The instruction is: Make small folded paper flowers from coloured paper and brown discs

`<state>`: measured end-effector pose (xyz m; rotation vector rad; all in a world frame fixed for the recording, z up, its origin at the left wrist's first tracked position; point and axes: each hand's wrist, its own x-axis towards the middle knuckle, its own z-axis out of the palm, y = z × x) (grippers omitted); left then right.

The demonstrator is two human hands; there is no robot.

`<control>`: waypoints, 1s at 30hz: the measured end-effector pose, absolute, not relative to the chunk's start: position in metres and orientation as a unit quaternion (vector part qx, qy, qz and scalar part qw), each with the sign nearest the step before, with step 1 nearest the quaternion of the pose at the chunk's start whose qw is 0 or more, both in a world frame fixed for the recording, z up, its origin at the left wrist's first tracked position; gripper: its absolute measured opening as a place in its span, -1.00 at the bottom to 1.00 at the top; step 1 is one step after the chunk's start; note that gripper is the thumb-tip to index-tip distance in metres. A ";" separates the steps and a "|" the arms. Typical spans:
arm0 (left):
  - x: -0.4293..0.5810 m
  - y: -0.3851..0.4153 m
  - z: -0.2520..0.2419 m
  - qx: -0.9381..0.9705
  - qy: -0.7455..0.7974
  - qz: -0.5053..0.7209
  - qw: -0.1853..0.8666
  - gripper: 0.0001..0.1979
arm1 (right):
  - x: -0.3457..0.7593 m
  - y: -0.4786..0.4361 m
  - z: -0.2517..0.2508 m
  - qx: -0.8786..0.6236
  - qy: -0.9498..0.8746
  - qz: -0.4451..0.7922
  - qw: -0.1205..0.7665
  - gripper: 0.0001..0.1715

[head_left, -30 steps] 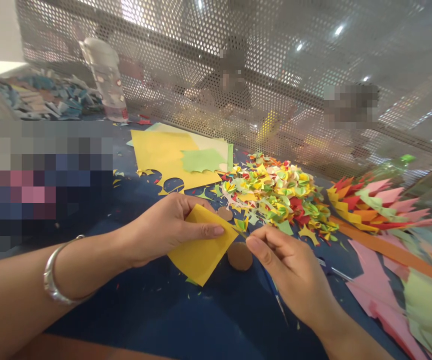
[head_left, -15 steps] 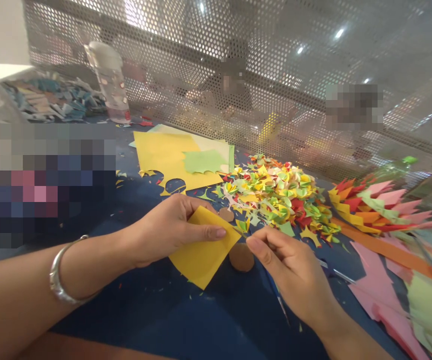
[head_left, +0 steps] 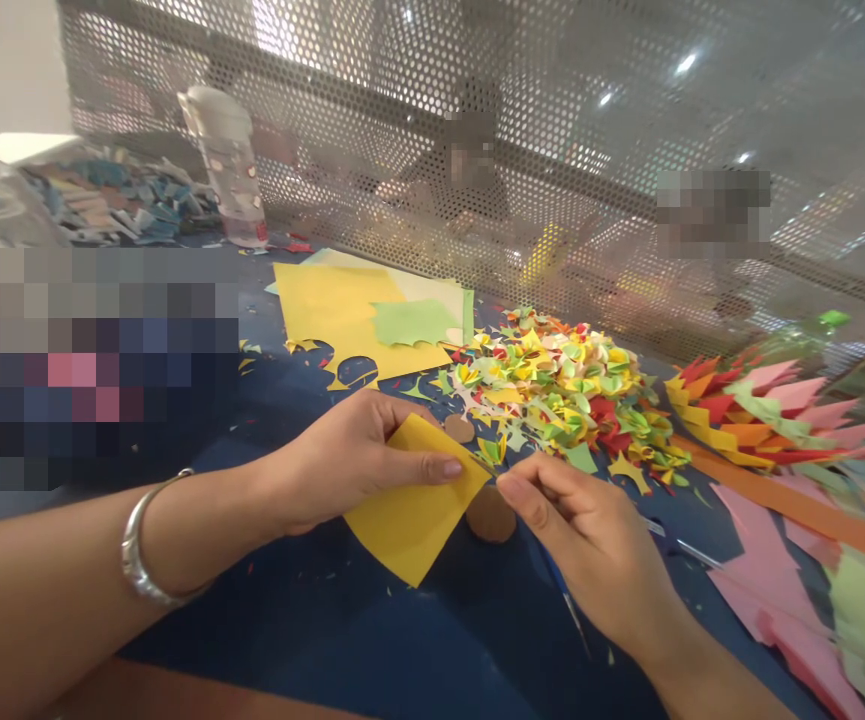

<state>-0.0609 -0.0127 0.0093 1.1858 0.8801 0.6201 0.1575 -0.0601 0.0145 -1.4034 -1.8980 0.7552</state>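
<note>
A square-looking sheet of yellow paper (head_left: 413, 510) is held tilted above the dark blue table. My left hand (head_left: 372, 455) is closed on it, thumb lying across the front and fingers mostly hidden behind. At the paper's right corner, my right hand (head_left: 578, 540) pinches with thumb and forefinger; a thin dark line shows there, too small to make out. A round brown disc (head_left: 490, 514) lies just below that corner, and a smaller brown disc (head_left: 459, 429) lies behind the paper. Beneath my right hand a slim blue tool with a pointed tip (head_left: 573, 608) rests on the table.
Behind my hands lie yellow sheets with round cut-outs (head_left: 327, 310) and a heap of colourful folded paper pieces (head_left: 567, 380). Pointed folded paper (head_left: 769, 410) and pink scraps (head_left: 766, 570) are on the right. A bottle (head_left: 229, 170) stands by the perforated screen (head_left: 372, 150).
The whole view has shifted slightly, so things sit a little further right. Both hands keep the same hold on the yellow paper.
</note>
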 end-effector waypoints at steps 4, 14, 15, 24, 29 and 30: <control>-0.061 -0.013 0.010 0.532 0.404 0.274 0.692 -0.73 | 0.156 -0.061 0.014 -0.540 -0.717 0.288 0.332 -0.56; -0.060 -0.013 0.009 0.529 0.402 0.274 0.696 -0.71 | 0.154 -0.061 0.014 -0.533 -0.721 0.287 0.339 -0.56; -0.061 -0.013 0.009 0.530 0.402 0.273 0.695 -0.71 | 0.154 -0.061 0.014 -0.532 -0.718 0.290 0.342 -0.56; -0.060 -0.014 0.009 0.527 0.404 0.259 0.701 -0.70 | 0.155 -0.060 0.011 -0.538 -0.725 0.281 0.327 -0.56; -0.059 -0.014 0.010 0.517 0.411 0.266 0.703 -0.72 | 0.158 -0.058 0.011 -0.526 -0.746 0.271 0.305 -0.58; -0.059 -0.015 0.010 0.516 0.410 0.267 0.704 -0.72 | 0.159 -0.058 0.011 -0.523 -0.749 0.271 0.302 -0.59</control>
